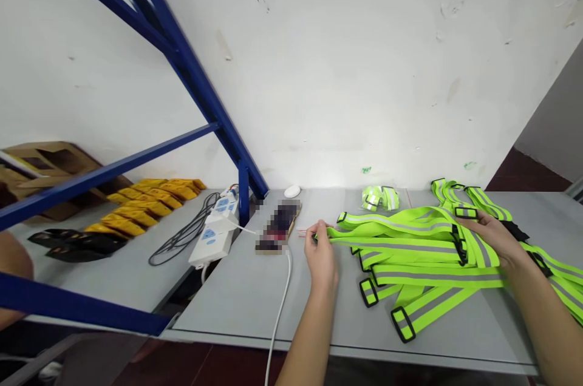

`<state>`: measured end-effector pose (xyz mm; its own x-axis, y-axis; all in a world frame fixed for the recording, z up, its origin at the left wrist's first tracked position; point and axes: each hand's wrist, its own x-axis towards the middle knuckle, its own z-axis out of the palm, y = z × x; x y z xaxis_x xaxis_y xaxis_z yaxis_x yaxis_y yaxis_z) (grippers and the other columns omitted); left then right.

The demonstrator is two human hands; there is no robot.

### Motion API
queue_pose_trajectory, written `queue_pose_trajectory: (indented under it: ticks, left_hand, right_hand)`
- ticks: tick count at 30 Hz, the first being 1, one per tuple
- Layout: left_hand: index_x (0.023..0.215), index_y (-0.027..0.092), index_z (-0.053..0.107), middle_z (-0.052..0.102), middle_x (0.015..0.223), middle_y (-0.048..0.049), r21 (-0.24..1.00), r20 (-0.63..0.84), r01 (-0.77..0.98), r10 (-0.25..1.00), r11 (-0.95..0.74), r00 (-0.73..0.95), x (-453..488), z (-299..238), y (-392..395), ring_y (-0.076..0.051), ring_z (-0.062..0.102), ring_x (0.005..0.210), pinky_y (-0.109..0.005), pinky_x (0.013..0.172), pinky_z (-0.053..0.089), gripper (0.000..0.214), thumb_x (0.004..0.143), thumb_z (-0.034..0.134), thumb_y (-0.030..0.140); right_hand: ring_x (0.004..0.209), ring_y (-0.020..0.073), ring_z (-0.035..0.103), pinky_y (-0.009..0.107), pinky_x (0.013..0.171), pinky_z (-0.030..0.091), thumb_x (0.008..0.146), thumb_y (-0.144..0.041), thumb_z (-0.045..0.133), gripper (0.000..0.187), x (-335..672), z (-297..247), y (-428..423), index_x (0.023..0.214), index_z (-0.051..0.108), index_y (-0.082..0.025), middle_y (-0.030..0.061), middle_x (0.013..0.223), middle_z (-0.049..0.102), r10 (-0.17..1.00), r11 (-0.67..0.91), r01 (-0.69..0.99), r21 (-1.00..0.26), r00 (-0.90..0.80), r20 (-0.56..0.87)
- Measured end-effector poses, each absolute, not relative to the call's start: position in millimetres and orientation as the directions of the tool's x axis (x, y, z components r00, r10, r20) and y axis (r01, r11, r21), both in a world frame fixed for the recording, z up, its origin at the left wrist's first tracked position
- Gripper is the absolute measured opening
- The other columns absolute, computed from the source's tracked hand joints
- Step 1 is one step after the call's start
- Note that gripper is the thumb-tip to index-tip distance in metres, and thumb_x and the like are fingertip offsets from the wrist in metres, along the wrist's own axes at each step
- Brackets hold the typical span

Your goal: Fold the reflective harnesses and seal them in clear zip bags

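The end of one of the neon-yellow reflective straps (410,258) is pinched by the left hand (321,252), its thumb and fingers pressed together on the webbing. The right hand (489,240) is laid over the same pile, with its fingers on a strap just below a black plastic buckle (466,212); whether that strap is clamped cannot be told.

The straps are spread in loose overlapping lengths across the right part of the grey counter (237,295), and some ends reach past its right edge. Open room is left on the counter between the left hand and the front edge (255,337), where a white cable (279,307) drops over. The back edge meets a white wall (319,70), and a small bundled strap (380,198) and a white oval object (292,191) are set beside it.

A pixelated object on a wooden board (277,228) lies just left of the left hand, near 2 white power strips (212,240). Beyond a blue steel rack upright (243,195), a grey shelf (104,277) carries a black cable coil (182,231), rows of yellow pieces (146,207) and black pieces (77,244). An open cardboard carton (50,161) stands behind them, its contents hidden. Another person's arm (11,264) shows at the left edge.
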<state>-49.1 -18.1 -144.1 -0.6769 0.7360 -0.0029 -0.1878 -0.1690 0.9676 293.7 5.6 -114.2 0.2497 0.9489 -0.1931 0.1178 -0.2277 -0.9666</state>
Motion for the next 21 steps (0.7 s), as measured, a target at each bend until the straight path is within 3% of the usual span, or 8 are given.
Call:
queue_pose_trajectory:
  ticks: [3,5,7,9,11,14,18,21]
  left_hand:
    - [0.091,0.018,0.059,0.061,0.094,-0.0047,0.986,0.045,-0.082,0.705,-0.145,-0.708,-55,-146,-19,-0.020,0.059,0.094,-0.037,0.088,0.045,0.028,0.075,0.070,0.038]
    - [0.095,0.020,0.058,0.059,0.105,-0.0056,0.969,0.241,0.140,0.667,-0.202,-0.705,-59,-141,-21,-0.022,0.054,0.108,-0.041,0.098,0.040,0.023,0.076,0.067,0.031]
    - [0.098,0.021,0.057,0.059,0.111,-0.0071,0.847,0.510,0.443,0.678,-0.292,-0.529,-58,-132,-22,-0.023,0.052,0.114,-0.043,0.103,0.037,0.019,0.081,0.062,0.027]
    - [0.104,0.021,0.056,0.060,0.112,-0.0088,0.677,0.628,0.627,0.747,-0.385,-0.219,-48,-118,-20,-0.024,0.053,0.114,-0.043,0.101,0.040,0.019,0.086,0.056,0.026]
    - [0.112,0.021,0.055,0.060,0.118,-0.0094,0.623,0.554,0.657,0.832,-0.425,0.013,-27,-104,-16,-0.024,0.053,0.116,-0.043,0.102,0.041,0.024,0.089,0.052,0.027]
    - [0.133,0.021,0.045,0.054,0.135,-0.0119,0.655,0.372,0.625,0.902,-0.424,0.221,19,-90,-8,-0.028,0.046,0.129,-0.048,0.107,0.037,0.047,0.090,0.052,0.038]
    - [0.150,0.025,0.023,0.030,0.155,-0.0096,0.712,0.218,0.477,0.807,-0.516,0.548,78,-84,9,-0.035,0.019,0.145,-0.053,0.113,0.027,0.090,0.076,0.066,0.057]
    - [0.148,0.028,0.027,0.036,0.152,-0.0093,0.787,0.222,0.346,0.758,-0.511,0.613,102,-80,24,-0.033,0.033,0.139,-0.046,0.107,0.036,0.086,0.077,0.064,0.058]
  right_hand:
    - [0.085,0.0277,0.067,0.034,0.072,0.052,0.054,-0.042,0.081,0.039,298,-118,5,0.083,0.069,-0.019,0.0046,0.081,0.072,0.965,-0.154,0.237,-0.959,0.243,-0.095]
    - [0.082,0.0263,0.066,0.032,0.069,0.050,0.055,-0.043,0.080,0.038,301,-120,4,0.081,0.069,-0.019,0.0039,0.079,0.071,0.960,-0.148,0.278,-0.949,0.269,-0.071]
    - [0.078,0.0250,0.065,0.031,0.066,0.049,0.055,-0.043,0.080,0.037,303,-121,3,0.081,0.069,-0.019,0.0029,0.076,0.070,0.957,-0.166,0.295,-0.941,0.279,-0.081]
    - [0.076,0.0236,0.063,0.030,0.065,0.048,0.056,-0.042,0.080,0.037,304,-121,3,0.083,0.068,-0.019,0.0016,0.074,0.068,0.960,-0.173,0.296,-0.939,0.263,-0.095]
    - [0.076,0.0225,0.062,0.030,0.065,0.048,0.057,-0.042,0.080,0.038,302,-121,2,0.084,0.067,-0.019,0.0006,0.074,0.067,0.967,-0.147,0.286,-0.947,0.243,-0.077]
    - [0.081,0.0227,0.062,0.030,0.068,0.048,0.058,-0.042,0.080,0.040,298,-120,0,0.087,0.065,-0.020,0.0013,0.078,0.066,0.978,-0.088,0.261,-0.961,0.207,-0.033]
    - [0.077,0.0198,0.058,0.029,0.066,0.044,0.066,-0.043,0.075,0.034,293,-113,-3,0.087,0.061,-0.020,0.0016,0.080,0.062,0.991,0.000,0.324,-0.946,0.128,0.044]
    - [0.063,0.0145,0.047,0.026,0.058,0.037,0.071,-0.042,0.070,0.028,290,-104,-7,0.083,0.056,-0.021,-0.0043,0.068,0.050,0.986,0.093,0.476,-0.875,0.081,0.149]
